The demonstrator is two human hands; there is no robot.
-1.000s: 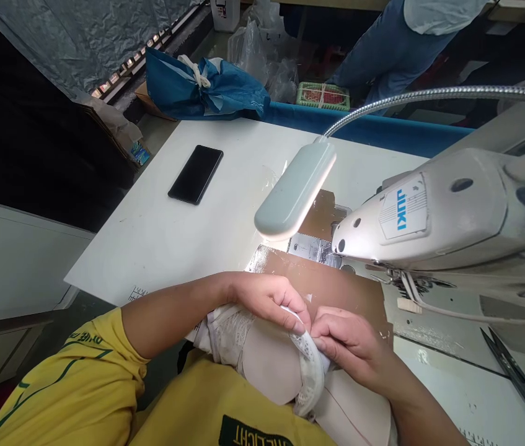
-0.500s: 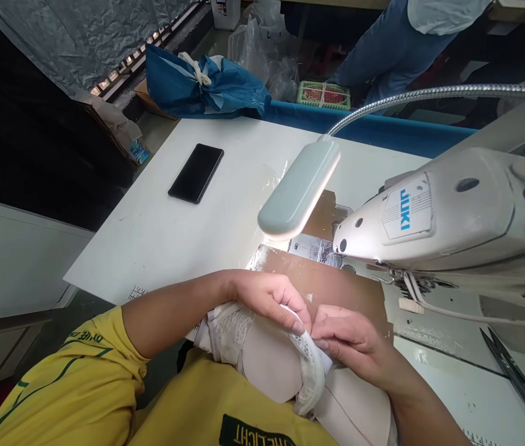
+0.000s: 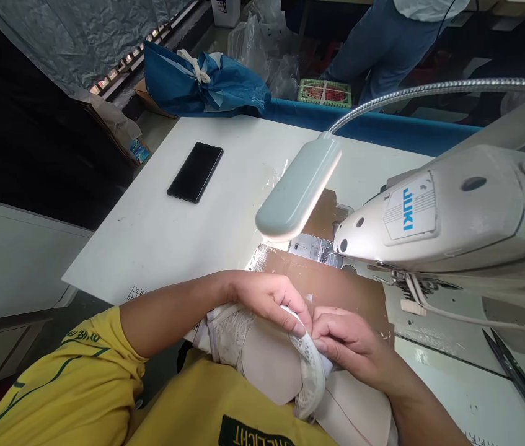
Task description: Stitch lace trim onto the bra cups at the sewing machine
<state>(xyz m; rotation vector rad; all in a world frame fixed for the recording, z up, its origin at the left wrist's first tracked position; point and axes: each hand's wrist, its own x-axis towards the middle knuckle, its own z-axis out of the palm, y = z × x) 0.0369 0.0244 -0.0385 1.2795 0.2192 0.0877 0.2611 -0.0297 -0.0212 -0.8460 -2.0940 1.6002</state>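
A pale bra (image 3: 272, 362) with smooth beige cups and white lace edging lies against my yellow shirt, over the near edge of the table. My left hand (image 3: 274, 305) is closed, pinching the lace-edged band between thumb and fingers. Close beside it, my right hand (image 3: 350, 342) is closed on the same band, the two sets of fingertips nearly touching. Between the hands the lace strip (image 3: 311, 378) curves down toward my body. What lies right under the fingertips is hidden.
A sewing machine (image 3: 457, 210) stands right, its needle area beyond my hands. A lamp (image 3: 297, 189) hangs over the table (image 3: 150, 235). A phone (image 3: 196, 172) lies left, black scissors (image 3: 517, 375) right. Behind are a tied blue bundle (image 3: 206, 83) and a person's legs (image 3: 378, 46).
My hands keep their grip on the bra with barely any movement. In the background the standing person has shifted slightly left. The view has moved a little.
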